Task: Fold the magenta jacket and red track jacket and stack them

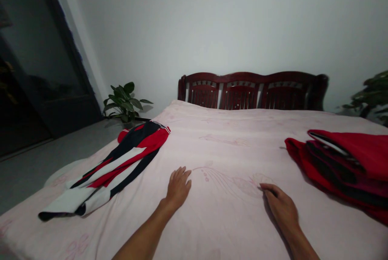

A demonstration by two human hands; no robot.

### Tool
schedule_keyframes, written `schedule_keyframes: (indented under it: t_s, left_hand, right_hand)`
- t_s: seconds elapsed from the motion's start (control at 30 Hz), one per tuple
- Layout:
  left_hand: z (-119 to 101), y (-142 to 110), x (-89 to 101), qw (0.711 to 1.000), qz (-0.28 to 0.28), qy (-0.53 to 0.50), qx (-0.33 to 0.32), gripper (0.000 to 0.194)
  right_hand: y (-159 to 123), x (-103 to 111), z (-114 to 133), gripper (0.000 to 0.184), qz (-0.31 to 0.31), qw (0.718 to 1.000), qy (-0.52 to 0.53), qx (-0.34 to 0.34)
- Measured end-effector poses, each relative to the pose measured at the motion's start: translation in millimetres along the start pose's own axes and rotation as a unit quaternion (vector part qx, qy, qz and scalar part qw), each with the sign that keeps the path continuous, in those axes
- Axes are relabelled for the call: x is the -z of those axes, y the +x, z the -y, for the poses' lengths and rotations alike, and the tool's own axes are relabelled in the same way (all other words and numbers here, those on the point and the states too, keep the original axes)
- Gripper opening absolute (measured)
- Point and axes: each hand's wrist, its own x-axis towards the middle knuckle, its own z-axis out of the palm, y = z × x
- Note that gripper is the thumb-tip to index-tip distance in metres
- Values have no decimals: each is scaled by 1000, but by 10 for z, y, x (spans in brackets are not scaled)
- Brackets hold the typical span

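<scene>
My left hand (pixel 179 187) is over the pink bedsheet (pixel 218 219), palm down, its fingers a little apart and nothing in them. To its right, my right hand (pixel 281 206) is low over the same sheet. Its fingers point left and are drawn together, with no object showing between them. Whether the fingertips touch the cloth, I cannot tell. A long red, white and navy garment, which looks like a pair of track pants (pixel 130 153), lies spread at the left side of the bed. Folded red and dark clothes (pixel 342 163) are piled at the right.
A carved dark wooden headboard (pixel 239 90) stands at the far end against the white wall. One potted plant (pixel 124 102) is on the floor at the left, another plant (pixel 371 94) at the right edge. A dark-framed door (pixel 45 58) is at far left.
</scene>
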Motion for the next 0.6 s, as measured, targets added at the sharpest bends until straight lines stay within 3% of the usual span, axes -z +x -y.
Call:
schedule_keyframes:
  t_s: [0.1, 0.2, 0.3, 0.43, 0.53, 0.6]
  left_hand:
    - [212, 114, 116, 999, -17, 26, 20, 48]
    - [677, 307, 361, 985, -60, 136, 83, 59]
    - [1289, 470, 640, 955, -58, 217, 196, 73]
    - [1943, 537, 882, 924, -14, 152, 349, 79]
    - [2152, 528, 955, 927, 18, 113, 357, 76]
    - [2186, 533, 991, 936, 16, 117, 330, 63]
  right_hand:
    - [9, -7, -21, 46, -6, 1000, 10, 5]
    - [3, -11, -27, 45, -8, 1000, 22, 10]
    - [-4, -10, -21, 45, -6, 1000, 18, 8]
    - [10, -21, -45, 45, -1, 1000, 12, 6]
    - [25, -33, -74, 44, -4, 1000, 14, 11]
    - [25, -34, -80, 43, -9, 1000, 16, 15]
